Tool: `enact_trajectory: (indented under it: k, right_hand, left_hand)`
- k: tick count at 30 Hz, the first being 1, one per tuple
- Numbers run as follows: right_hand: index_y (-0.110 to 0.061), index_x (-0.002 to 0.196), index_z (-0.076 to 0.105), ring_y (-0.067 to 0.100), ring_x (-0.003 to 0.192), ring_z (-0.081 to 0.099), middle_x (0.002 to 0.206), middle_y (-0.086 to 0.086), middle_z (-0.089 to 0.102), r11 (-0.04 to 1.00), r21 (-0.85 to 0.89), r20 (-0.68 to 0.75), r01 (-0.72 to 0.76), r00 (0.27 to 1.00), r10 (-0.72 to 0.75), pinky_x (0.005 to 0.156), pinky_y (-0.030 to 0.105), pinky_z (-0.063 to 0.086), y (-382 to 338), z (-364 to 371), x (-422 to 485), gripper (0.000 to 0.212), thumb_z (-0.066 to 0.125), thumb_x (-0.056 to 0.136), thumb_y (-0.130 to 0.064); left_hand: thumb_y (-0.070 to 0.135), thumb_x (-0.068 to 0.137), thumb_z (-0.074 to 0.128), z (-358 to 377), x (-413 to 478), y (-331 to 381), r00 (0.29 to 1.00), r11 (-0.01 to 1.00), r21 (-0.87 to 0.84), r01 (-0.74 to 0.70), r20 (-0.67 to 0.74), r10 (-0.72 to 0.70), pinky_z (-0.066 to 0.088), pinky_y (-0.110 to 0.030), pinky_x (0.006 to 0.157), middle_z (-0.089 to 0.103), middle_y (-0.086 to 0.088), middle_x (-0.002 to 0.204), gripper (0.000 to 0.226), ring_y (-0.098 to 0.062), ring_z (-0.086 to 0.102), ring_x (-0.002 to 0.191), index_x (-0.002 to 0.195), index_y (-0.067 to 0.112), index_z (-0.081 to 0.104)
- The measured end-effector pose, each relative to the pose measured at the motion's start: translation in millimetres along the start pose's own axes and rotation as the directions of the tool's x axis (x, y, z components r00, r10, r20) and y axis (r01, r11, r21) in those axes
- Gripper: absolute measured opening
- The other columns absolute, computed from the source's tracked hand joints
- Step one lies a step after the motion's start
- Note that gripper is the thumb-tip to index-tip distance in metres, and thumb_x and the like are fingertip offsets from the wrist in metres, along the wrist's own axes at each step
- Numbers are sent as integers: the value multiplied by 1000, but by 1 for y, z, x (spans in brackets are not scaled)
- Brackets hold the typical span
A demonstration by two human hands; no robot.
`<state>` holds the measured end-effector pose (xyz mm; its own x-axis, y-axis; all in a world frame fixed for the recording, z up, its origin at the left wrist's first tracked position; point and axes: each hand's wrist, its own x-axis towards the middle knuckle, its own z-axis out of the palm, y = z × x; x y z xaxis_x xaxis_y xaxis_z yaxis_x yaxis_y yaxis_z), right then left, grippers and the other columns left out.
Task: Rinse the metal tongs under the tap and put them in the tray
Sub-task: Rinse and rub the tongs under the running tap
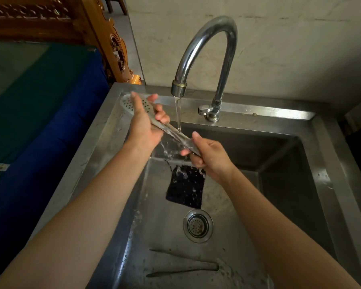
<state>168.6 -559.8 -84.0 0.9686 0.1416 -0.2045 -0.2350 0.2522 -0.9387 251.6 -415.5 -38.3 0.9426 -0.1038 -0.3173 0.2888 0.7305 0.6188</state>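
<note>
I hold the metal tongs (171, 130) slanted over the steel sink (325, 170), their perforated head up at the far left. My left hand (144, 122) wraps the head end. My right hand (206, 155) grips the handle end lower right. Water runs from the curved tap (208, 46) and lands on the middle of the tongs, splashing below them. No tray is in view.
On the sink floor lie a dark sponge (186, 186), the round drain strainer (198, 225) and a second thin metal utensil (188, 265) near the front. The tap lever (204, 110) sits at the back rim. Blue and green cloth (40, 113) lies left of the sink.
</note>
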Motion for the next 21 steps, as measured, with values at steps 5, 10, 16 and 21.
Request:
enact_trajectory:
  k: [5,10,16,21]
  right_hand:
    - [4,91,54,8,33,27,55,7,65,995,38,56,-94,994,92,34,19,18,-34,22,30,36,33,101,-22]
    - [2,90,60,7,31,39,54,6,56,889,-426,-47,-170,985,166,33,18,31,-56,37,48,43,39,98,-35]
    - [-6,64,55,11,38,56,54,8,61,710,-682,-222,-176,975,29,47,23,51,-36,16,56,46,37,98,-31]
    - [4,92,57,34,72,68,92,32,64,704,-595,-194,-387,920,342,48,23,54,27,-15,30,29,35,99,-13]
  left_hand:
    - [45,95,38,-18,1,32,991,980,-170,-99,-112,80,45,-18,46,59,1,55,43,-8,51,45,85,11,63]
    - [39,96,38,-34,2,39,978,918,-374,-130,-200,57,55,-21,54,68,-8,68,37,-12,63,53,98,8,59]
    - [20,94,48,-33,-2,27,981,959,-229,-166,-142,135,48,-22,51,72,-5,79,18,-8,57,52,108,22,59]
    - [24,96,45,-2,-11,-15,980,934,320,-159,168,109,35,-18,45,49,8,56,17,-4,39,43,89,17,58]
